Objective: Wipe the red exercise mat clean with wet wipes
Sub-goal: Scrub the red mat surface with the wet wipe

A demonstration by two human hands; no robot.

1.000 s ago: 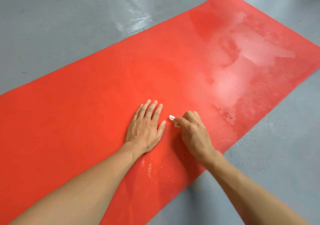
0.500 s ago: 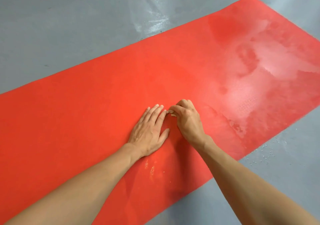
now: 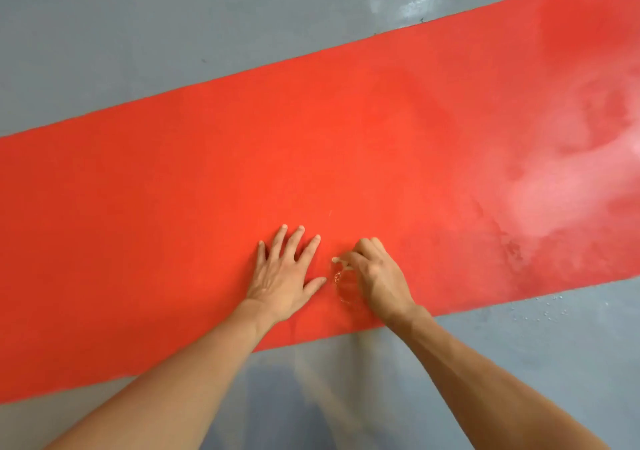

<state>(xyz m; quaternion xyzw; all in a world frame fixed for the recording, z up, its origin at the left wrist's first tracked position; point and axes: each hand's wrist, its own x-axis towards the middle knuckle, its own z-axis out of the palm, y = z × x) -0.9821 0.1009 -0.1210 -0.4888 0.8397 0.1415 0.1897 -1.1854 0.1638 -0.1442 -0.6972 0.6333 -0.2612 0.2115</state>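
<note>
Fingers spread, the left hand (image 3: 282, 274) presses flat on the red mat (image 3: 173, 207), which lies across the grey floor (image 3: 121, 33). Just beside it, the right hand (image 3: 377, 271) curls its fingers around a small white wipe (image 3: 336, 260) against the mat. Wet patches (image 3: 554, 200) shine at right.

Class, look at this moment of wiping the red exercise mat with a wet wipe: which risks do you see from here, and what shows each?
1. The right hand pinches only a small scrap of white wet wipe, so it may tear or slip out.
2. The flat left hand presses on the red exercise mat beside a glistening wet trail; it might slide.
3. Water droplets on the grey floor may be slippery.
</note>
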